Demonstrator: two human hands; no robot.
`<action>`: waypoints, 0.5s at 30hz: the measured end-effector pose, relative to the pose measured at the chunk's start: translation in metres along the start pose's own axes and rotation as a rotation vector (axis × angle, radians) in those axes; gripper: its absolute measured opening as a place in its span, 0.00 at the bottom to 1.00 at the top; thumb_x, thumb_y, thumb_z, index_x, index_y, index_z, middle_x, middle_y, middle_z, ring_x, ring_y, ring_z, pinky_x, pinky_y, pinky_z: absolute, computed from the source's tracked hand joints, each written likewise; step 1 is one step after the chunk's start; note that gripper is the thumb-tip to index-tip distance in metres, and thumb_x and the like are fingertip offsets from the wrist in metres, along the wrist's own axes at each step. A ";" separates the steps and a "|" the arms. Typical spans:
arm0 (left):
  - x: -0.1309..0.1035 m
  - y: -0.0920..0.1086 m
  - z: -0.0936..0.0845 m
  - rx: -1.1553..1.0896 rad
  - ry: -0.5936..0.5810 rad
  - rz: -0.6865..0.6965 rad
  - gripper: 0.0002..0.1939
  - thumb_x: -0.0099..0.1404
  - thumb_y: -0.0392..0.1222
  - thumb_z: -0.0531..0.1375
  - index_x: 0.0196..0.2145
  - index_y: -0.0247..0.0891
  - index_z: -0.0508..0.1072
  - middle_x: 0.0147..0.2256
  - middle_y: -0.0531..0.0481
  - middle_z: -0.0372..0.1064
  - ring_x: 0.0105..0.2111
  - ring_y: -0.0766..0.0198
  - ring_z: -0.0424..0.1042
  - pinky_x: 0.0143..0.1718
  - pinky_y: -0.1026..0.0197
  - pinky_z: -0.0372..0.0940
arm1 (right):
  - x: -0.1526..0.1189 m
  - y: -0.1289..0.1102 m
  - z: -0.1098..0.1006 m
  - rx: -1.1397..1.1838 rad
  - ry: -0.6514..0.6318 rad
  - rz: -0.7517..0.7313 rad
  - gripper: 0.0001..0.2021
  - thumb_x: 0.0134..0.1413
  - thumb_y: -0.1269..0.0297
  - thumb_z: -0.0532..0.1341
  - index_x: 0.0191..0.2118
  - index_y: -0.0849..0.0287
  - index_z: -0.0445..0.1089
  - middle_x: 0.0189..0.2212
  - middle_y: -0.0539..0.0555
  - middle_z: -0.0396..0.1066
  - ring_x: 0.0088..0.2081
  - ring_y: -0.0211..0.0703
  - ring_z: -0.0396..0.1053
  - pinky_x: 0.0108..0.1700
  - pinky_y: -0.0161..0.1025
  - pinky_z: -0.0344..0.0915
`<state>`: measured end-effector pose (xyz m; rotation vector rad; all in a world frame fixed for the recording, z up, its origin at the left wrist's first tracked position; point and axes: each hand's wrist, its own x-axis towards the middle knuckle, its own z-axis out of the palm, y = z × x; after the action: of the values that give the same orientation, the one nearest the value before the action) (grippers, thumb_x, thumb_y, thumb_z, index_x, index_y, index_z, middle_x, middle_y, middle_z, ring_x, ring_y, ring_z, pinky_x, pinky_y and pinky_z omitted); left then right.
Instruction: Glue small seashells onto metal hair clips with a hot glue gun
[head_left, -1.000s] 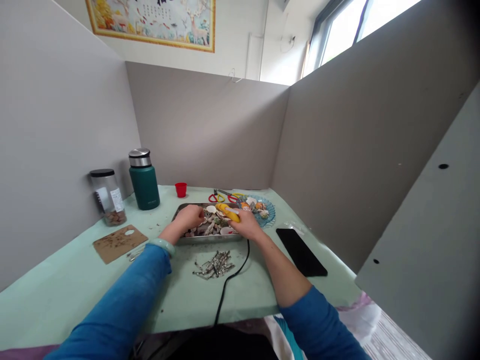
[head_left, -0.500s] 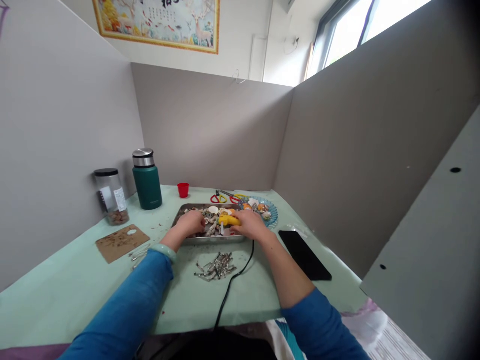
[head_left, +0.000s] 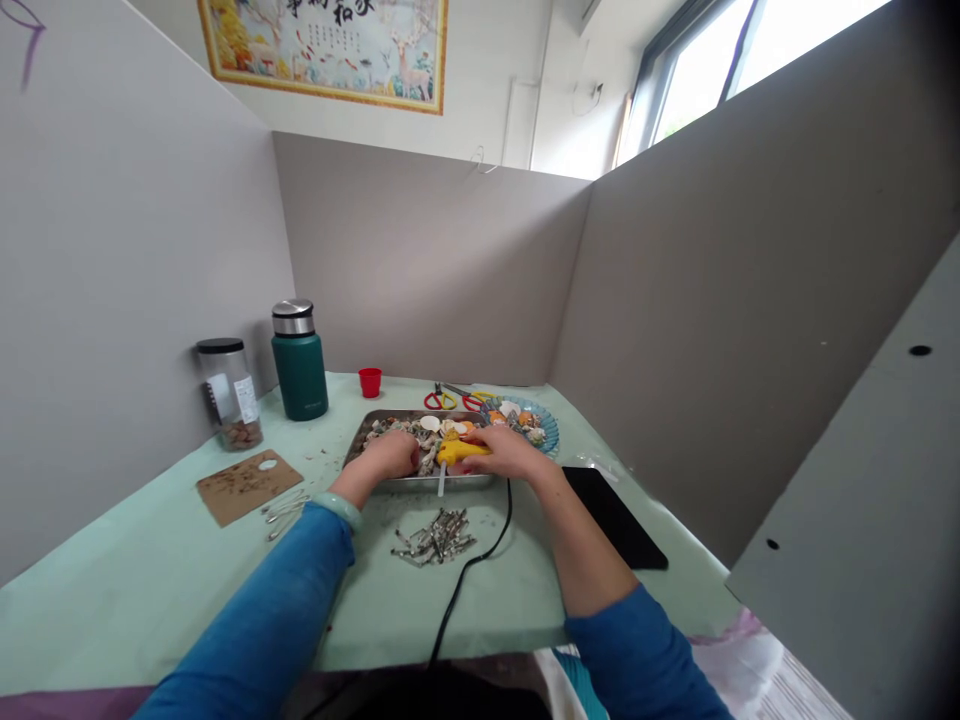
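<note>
My right hand point(head_left: 506, 452) is wrapped round a yellow hot glue gun point(head_left: 459, 452) above the right part of a metal tray point(head_left: 420, 484). A pale glue stick point(head_left: 442, 480) sticks out of the gun toward me, and a black cord point(head_left: 480, 560) runs from it to the table's front edge. Over the tray's left part, my left hand point(head_left: 394, 455) has its fingers curled inward; whatever they hold is hidden. Shells and small pieces point(head_left: 430, 424) fill the tray. In front of it lies a pile of small metal clips point(head_left: 439, 537).
A blue plate point(head_left: 553, 428) of shells stands right of the tray, with pliers and scissors point(head_left: 465, 398) behind. Leftward are a red cup point(head_left: 370, 382), a green bottle point(head_left: 300, 370), a jar point(head_left: 231, 395) and cardboard point(head_left: 249, 487). A black slab point(head_left: 615, 515) lies right; panels surround the table.
The glue gun has tilted in my right hand, so its glue stick reaches farther down over the tray's near rim. My left hand remains curled over the tray. The view has shifted slightly.
</note>
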<state>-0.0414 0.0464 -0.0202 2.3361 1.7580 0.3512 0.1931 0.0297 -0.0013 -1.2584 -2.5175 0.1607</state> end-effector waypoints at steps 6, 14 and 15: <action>-0.005 -0.007 -0.012 -0.423 0.146 -0.042 0.03 0.45 0.35 0.64 0.21 0.36 0.73 0.19 0.49 0.68 0.21 0.64 0.66 0.24 0.65 0.58 | 0.000 -0.007 -0.007 0.138 0.303 -0.006 0.11 0.55 0.59 0.58 0.36 0.59 0.74 0.32 0.53 0.73 0.33 0.40 0.66 0.35 0.35 0.57; -0.027 0.015 -0.032 -1.355 -0.043 -0.007 0.12 0.47 0.37 0.68 0.29 0.31 0.72 0.22 0.49 0.70 0.23 0.66 0.70 0.27 0.65 0.67 | 0.034 -0.050 0.002 0.315 0.423 -0.269 0.13 0.55 0.72 0.56 0.44 0.56 0.72 0.40 0.53 0.72 0.39 0.39 0.67 0.43 0.36 0.61; -0.028 0.016 -0.031 -1.390 -0.043 -0.012 0.12 0.47 0.36 0.68 0.29 0.31 0.72 0.22 0.49 0.70 0.23 0.66 0.71 0.27 0.65 0.68 | 0.035 -0.050 0.006 0.334 0.434 -0.281 0.12 0.55 0.73 0.55 0.43 0.56 0.72 0.38 0.53 0.72 0.39 0.39 0.67 0.44 0.36 0.61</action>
<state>-0.0439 0.0159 0.0122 1.2607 0.8897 1.0581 0.1331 0.0276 0.0137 -0.7110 -2.1478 0.2064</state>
